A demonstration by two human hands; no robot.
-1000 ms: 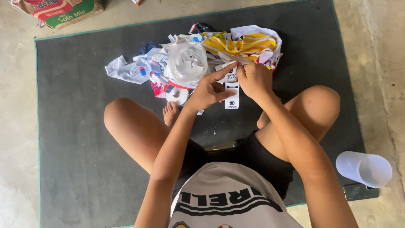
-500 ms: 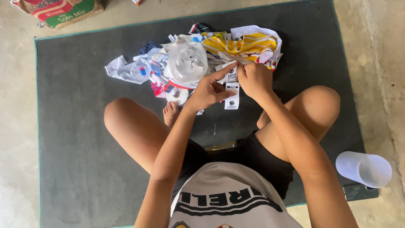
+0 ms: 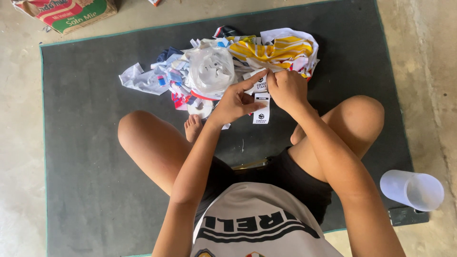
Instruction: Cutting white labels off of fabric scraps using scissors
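Two hands meet over one white paper tag strip [image 3: 261,102] with small black marks, held upright above the dark mat [image 3: 85,143], just in front of one heap of crumpled wrappers and cloth [image 3: 223,62]. Left hand [image 3: 235,102] pinches its side, forefinger stretched along the top; right hand [image 3: 285,88] is closed on the upper edge. One clear plastic cup [image 3: 412,189] lies well apart, one cardboard box [image 3: 66,13] at the far corner.

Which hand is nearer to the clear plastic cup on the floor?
Right. The right hand is up-left of the cup, at the paper strip; the left hand is farther left.
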